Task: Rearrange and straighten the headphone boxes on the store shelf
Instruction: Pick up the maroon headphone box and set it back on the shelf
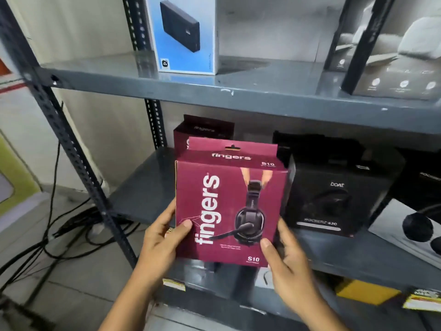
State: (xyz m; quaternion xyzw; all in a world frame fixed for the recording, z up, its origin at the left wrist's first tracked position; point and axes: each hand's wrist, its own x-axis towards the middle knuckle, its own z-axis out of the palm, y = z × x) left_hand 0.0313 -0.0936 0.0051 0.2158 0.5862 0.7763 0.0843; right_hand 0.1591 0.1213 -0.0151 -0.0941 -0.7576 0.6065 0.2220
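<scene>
Grey metal shelving unit [262, 91] with perforated uprights, seen from the head camera. On the upper shelf stand a white-and-blue box [183, 34] picturing a black device and, to the right, a dark box [391, 51]. On the middle shelf [140, 187], at centre, a maroon "fingers" S10 headphone box [229, 211] is held upright at the front edge — whether its base touches the shelf cannot be told. A second maroon box [202, 130] stands just behind it. Just beside it to the right sits a black "boat" box [334, 199]; further right, a white box [405, 230] lying tilted. The left hand [164, 237] clasps the front box's lower left edge, thumb on its face; the right hand [286, 256] clasps the lower right corner — both closed on it. Black cables [59, 230] lie on the floor at left.
</scene>
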